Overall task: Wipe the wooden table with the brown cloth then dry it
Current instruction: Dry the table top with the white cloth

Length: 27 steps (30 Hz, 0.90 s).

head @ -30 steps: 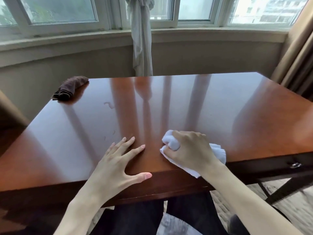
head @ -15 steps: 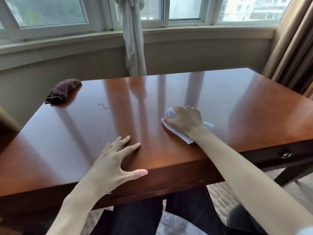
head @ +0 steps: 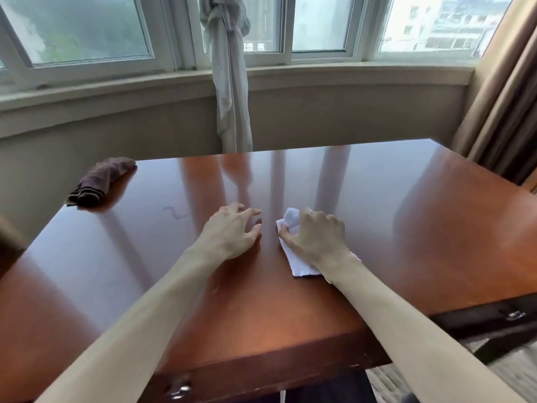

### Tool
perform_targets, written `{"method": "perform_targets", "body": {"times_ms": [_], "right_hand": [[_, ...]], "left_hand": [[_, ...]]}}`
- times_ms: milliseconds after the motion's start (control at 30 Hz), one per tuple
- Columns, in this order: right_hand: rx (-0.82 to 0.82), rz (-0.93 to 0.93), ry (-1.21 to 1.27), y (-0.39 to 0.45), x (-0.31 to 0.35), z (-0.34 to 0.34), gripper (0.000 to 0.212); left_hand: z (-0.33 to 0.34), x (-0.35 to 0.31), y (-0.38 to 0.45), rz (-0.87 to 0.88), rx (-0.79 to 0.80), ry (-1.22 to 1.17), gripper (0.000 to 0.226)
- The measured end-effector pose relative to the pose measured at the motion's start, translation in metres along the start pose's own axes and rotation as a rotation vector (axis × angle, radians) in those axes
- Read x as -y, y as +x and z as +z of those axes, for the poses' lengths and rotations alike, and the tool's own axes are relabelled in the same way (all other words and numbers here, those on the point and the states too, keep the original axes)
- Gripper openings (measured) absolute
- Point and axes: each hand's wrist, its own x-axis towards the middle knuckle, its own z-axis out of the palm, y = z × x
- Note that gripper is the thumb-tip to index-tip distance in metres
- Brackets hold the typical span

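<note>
The brown cloth (head: pixel 101 181) lay bunched at the far left corner of the wooden table (head: pixel 406 228). Mid-table, the right hand (head: pixel 315 239) gripped a white cloth (head: pixel 293 254) against the wood; just beside it the left hand (head: pixel 232 231) rested, fingers loosely spread.

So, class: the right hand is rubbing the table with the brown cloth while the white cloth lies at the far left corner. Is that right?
Not quite: the colours are swapped. In the head view the right hand grips the white cloth on the table, while the brown cloth lies at the far left corner.
</note>
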Motion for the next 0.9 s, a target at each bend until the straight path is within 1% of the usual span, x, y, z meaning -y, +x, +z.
{"method": "perform_targets", "body": {"times_ms": [167, 267, 433, 567, 633, 733, 833, 900], "right_hand": [[0.014, 0.072, -0.052, 0.102, -0.007, 0.039, 0.051], [0.003, 0.109, -0.046, 0.17, -0.015, 0.063, 0.05], [-0.003, 0.113, -0.048, 0.284, -0.03, 0.104, 0.053], [-0.005, 0.129, -0.051, 0.35, -0.034, 0.125, 0.043], [0.005, 0.142, -0.042, 0.36, -0.034, 0.129, 0.041], [0.011, 0.139, -0.045, 0.344, -0.031, 0.123, 0.041], [0.053, 0.098, -0.032, 0.299, -0.024, 0.103, 0.045], [0.112, 0.058, -0.011, 0.257, -0.019, 0.083, 0.04]], "left_hand": [[0.004, 0.033, 0.066, -0.111, -0.064, 0.067, 0.059], [0.011, 0.053, 0.092, -0.162, -0.015, 0.056, 0.063], [0.032, 0.069, 0.103, -0.185, -0.079, 0.088, 0.072], [0.037, 0.072, 0.105, -0.193, -0.144, 0.108, 0.068], [0.035, 0.073, 0.105, -0.197, -0.142, 0.109, 0.068], [0.032, 0.071, 0.104, -0.207, -0.113, 0.092, 0.071], [0.029, 0.069, 0.106, -0.21, -0.079, 0.077, 0.073], [0.028, 0.069, 0.108, -0.207, -0.062, 0.082, 0.071]]}}
